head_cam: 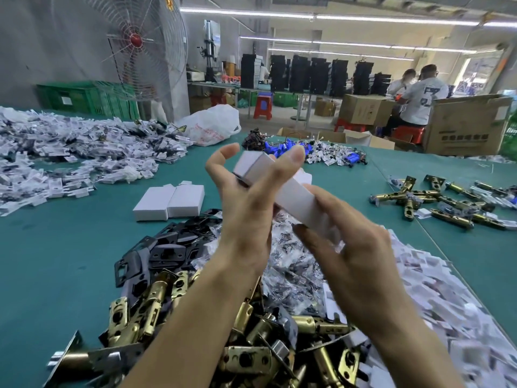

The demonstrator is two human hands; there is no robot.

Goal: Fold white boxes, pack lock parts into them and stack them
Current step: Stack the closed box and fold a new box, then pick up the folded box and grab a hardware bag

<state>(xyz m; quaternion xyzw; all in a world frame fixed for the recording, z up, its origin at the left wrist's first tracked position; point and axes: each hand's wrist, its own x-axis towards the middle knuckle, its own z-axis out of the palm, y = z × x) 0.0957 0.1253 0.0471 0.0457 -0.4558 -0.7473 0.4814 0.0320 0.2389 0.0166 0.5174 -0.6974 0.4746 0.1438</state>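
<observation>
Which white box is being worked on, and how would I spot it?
Find the teal table, then the heap of brass latches at its near edge. Above it, the left hand and right hand hold one long white box in the air; the two other boxes lie on the table.

A long white box [291, 197] is held in the air above the worktop [70, 247], slanting from its far end at upper left down to its near end, with the left hand [246, 203] round the far part and the right hand [352, 247] round the near end. Two folded white boxes [169, 203] lie flat, side by side and touching, just beyond a heap of black strike plates [167, 247] and brass latch bolts [251, 331]. More scattered brass latches [436, 200] lie well apart to the right.
</observation>
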